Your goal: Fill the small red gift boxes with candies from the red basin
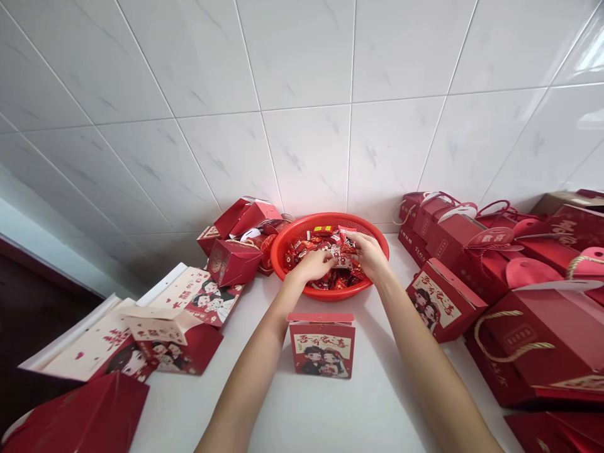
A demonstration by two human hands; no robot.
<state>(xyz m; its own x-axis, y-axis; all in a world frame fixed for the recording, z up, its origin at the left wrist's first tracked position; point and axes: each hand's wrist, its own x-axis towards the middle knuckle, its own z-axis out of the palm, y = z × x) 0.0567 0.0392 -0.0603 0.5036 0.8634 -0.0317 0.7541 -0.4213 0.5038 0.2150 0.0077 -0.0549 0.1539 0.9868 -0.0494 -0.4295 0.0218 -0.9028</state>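
Both my hands reach into a round red plastic basket (330,294) filled with small red wrapped packets (306,247). My left hand (317,264) has its fingers bent down onto the packets; its fingertips meet a white-and-red packet, and whether they grip it is unclear. On the basket's right side, my right hand (368,251) is closed on a red packet (348,240), which sticks up between thumb and fingers. Between my forearms stands a small red box (322,349) with a cartoon couple on its front and its top flap raised.
Several red gift boxes with rope handles (533,340) crowd the right side. More red and cream boxes (174,340) stand at the left, some near the basket. A white tiled wall (306,157) rises behind the white table (302,415).
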